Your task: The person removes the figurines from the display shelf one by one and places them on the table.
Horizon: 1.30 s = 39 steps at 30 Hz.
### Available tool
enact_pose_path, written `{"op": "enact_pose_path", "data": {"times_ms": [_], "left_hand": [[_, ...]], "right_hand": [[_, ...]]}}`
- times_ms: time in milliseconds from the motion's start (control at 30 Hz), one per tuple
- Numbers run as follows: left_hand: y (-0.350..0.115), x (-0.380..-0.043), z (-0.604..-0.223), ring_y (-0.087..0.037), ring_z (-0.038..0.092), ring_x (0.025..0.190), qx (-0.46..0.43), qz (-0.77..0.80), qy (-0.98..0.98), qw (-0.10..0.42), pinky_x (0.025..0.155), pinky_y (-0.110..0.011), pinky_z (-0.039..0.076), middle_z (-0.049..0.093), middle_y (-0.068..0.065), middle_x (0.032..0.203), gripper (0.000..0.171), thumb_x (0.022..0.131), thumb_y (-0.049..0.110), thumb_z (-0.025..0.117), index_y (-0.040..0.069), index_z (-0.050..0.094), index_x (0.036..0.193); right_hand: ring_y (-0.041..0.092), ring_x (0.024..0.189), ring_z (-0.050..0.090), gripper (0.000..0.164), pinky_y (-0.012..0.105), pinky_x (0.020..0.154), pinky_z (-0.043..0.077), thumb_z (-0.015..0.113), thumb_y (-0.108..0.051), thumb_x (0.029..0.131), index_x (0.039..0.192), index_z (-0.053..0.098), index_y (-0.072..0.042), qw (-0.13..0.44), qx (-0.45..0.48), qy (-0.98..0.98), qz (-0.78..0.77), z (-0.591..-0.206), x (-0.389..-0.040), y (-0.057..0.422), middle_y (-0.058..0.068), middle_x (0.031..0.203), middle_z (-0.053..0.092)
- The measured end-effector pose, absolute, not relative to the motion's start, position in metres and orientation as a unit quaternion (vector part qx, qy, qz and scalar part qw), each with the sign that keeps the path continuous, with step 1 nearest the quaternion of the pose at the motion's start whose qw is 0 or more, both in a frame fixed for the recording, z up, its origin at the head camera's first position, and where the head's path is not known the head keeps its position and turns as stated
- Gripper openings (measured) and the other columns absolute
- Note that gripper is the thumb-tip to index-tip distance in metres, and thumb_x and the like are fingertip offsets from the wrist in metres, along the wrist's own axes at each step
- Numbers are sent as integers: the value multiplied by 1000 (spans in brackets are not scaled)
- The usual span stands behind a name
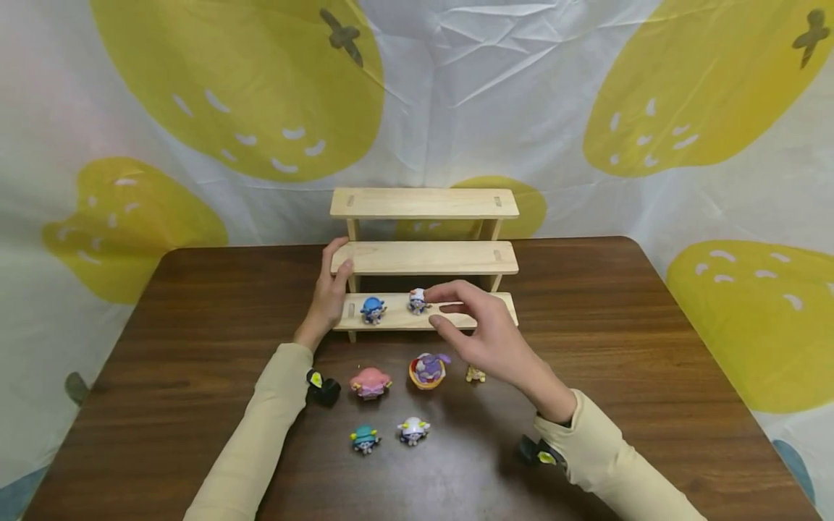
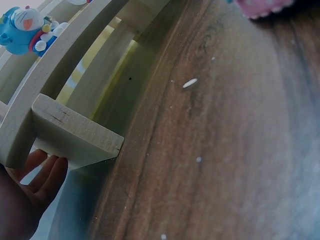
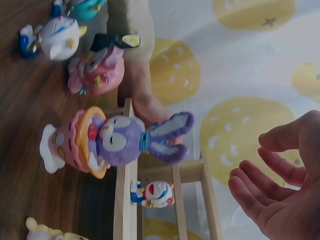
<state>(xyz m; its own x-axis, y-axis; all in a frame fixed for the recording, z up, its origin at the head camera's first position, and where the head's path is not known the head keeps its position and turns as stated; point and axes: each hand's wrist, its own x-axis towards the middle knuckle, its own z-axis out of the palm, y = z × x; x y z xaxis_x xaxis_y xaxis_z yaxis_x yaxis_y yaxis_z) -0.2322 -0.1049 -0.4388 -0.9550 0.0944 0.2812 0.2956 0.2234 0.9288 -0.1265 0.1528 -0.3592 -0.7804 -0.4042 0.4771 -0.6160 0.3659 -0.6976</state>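
A three-tier wooden display shelf (image 1: 423,258) stands at the back of the table. My left hand (image 1: 328,302) grips its left end, thumb by the middle tier; in the left wrist view the fingertips (image 2: 57,170) curve behind the side panel. On the lowest tier stand a blue cat figurine (image 1: 373,310) and, right of it, a white-capped cat figurine (image 1: 418,302). My right hand (image 1: 485,329) hovers at that tier, thumb and fingers spread. In the right wrist view a gap separates it from the white-capped figurine (image 3: 159,194), which stands upright.
In front of the shelf sit a pink figurine (image 1: 370,383), a purple rabbit in a cup (image 1: 428,370) and a small yellow figurine (image 1: 476,374) partly behind my right hand. Nearer are teal-helmeted (image 1: 365,438) and white-helmeted (image 1: 413,430) figurines. A patterned cloth (image 1: 417,108) hangs behind.
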Motion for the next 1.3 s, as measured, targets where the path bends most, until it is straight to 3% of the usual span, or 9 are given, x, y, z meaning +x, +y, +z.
{"op": "enact_pose_path", "data": {"times_ms": [433,1000,1300], "left_hand": [[-105,-233,-440,-39,38,138,-127,-611,-776,89,115,-57,29,32,-20,161,49,107,20,40,6,32,153],[-103,-228,-436,-41,36,143,-131,-609,-777,92,117,-59,27,31,-21,161,51,106,19,40,4,31,153],[-101,-226,-434,-42,38,139,-128,-609,-778,89,116,-60,29,32,-22,160,50,106,19,40,4,31,153]], "right_hand": [[37,107,69,24,44,96,55,68,2,91,115,68,3,116,264,-827,483,-375,-159,155,21,115,72],[36,114,68,30,46,98,54,69,1,91,121,68,3,66,236,-841,481,-397,-174,155,22,120,71],[31,117,67,32,45,99,54,69,-4,92,124,68,-3,43,236,-856,458,-402,-178,157,15,121,72]]}}
